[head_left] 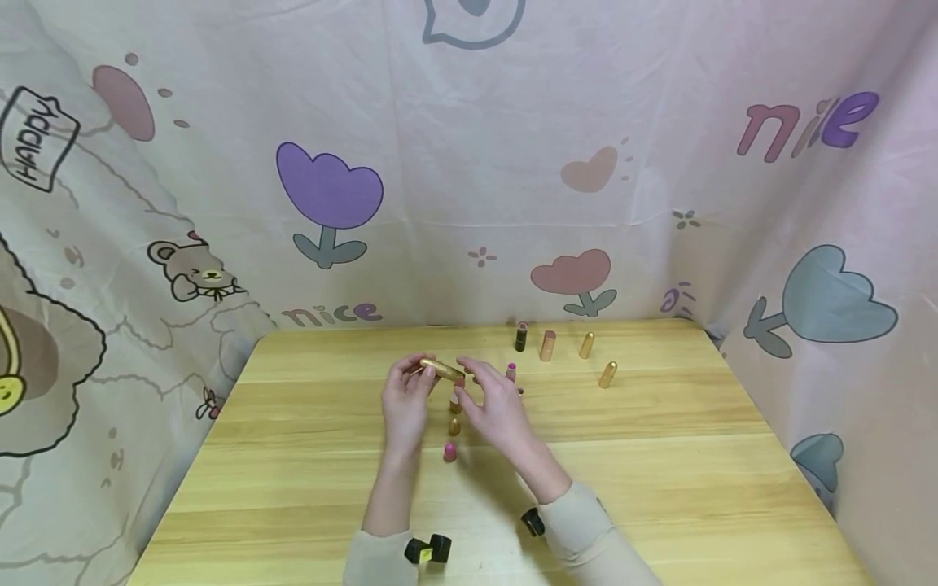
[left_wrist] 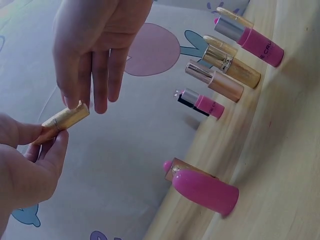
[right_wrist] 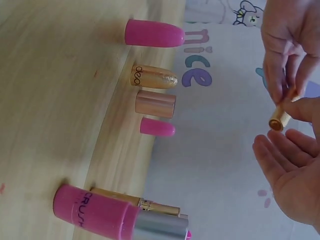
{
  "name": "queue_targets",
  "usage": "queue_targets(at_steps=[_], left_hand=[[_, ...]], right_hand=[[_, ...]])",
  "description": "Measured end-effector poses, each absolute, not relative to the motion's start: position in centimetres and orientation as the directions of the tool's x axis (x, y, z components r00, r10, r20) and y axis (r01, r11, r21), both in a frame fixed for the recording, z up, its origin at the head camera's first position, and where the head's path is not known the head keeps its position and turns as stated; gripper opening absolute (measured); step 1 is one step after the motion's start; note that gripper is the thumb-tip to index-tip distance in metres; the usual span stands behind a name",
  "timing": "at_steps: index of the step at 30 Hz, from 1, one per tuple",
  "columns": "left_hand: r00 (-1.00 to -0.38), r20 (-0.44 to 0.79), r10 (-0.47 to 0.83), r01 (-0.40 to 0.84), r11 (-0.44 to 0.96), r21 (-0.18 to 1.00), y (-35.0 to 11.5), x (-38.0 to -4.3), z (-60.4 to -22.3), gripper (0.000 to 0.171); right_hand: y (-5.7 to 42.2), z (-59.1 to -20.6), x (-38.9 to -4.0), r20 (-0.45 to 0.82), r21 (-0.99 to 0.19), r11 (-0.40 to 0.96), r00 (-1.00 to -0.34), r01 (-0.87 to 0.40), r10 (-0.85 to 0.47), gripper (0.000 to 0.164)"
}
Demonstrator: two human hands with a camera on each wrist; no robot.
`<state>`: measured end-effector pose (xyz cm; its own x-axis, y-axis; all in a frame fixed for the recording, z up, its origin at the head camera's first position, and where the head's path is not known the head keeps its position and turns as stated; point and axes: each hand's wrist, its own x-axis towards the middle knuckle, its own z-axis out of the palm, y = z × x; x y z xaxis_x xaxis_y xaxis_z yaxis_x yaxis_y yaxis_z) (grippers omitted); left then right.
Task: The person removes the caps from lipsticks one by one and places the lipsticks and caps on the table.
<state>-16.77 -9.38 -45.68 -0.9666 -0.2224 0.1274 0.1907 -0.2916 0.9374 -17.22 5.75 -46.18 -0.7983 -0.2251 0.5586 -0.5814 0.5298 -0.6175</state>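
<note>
My left hand [head_left: 405, 400] pinches a gold lipstick tube [head_left: 440, 369] between thumb and fingers, above the table. In the left wrist view, the tube [left_wrist: 65, 120] tilts up to the right, with a seam round its middle. My right hand [head_left: 501, 407] is beside the tube's far end, fingers extended. In the right wrist view its thumb [right_wrist: 302, 108] overlaps the tube; whether they touch I cannot tell. Below the hands stand a pink cap [head_left: 450, 452], a gold cap [head_left: 455, 426], a rose-gold cap [right_wrist: 155, 104] and a smaller pink cap [right_wrist: 157, 127].
Uncapped lipsticks stand right of the hands, among them a pink one [right_wrist: 95, 212] with a silver collar. Towards the back are a black lipstick [head_left: 521, 336], a rose-gold tube [head_left: 548, 346] and two gold tubes [head_left: 608, 374]. A printed cloth [head_left: 469, 163] hangs behind the wooden table [head_left: 293, 456].
</note>
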Motion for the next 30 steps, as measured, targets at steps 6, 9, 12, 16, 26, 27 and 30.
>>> queue_targets(at_steps=[6,9,12,16,26,27,30], left_hand=[[-0.971,0.154,-0.181,0.196,-0.239,0.951,-8.89,-16.56,-45.61,0.034],[-0.972,0.163,-0.171,0.199,-0.221,0.955,-8.66,-16.51,-45.65,0.035],[-0.971,0.169,-0.169,0.203,-0.207,0.957,-8.51,-16.44,-45.65,0.034],[-0.969,0.179,-0.170,0.211,-0.196,0.958,-8.50,-16.35,-45.57,0.033],[-0.970,0.166,-0.179,0.201,-0.203,0.958,-8.68,-16.15,-45.29,0.032],[-0.969,0.168,-0.183,0.204,-0.202,0.958,-8.67,-16.13,-45.29,0.032],[-0.966,0.175,-0.192,0.213,-0.196,0.957,-8.61,-16.13,-45.36,0.032]], right_hand=[[5.67,-46.50,-17.27,0.577,-0.625,0.519,-0.793,-0.583,-0.196,0.038],[5.74,-46.59,-17.27,0.585,-0.630,0.515,-0.792,-0.581,-0.177,0.032],[5.84,-46.57,-17.26,0.592,-0.630,0.513,-0.788,-0.583,-0.168,0.029],[5.94,-46.44,-17.21,0.606,-0.617,0.514,-0.777,-0.595,-0.172,0.028],[5.96,-46.14,-16.92,0.636,-0.590,0.511,-0.750,-0.625,-0.184,0.027],[5.97,-46.16,-16.93,0.639,-0.587,0.510,-0.747,-0.628,-0.185,0.027],[5.99,-46.17,-16.92,0.658,-0.569,0.509,-0.728,-0.646,-0.189,0.027]])
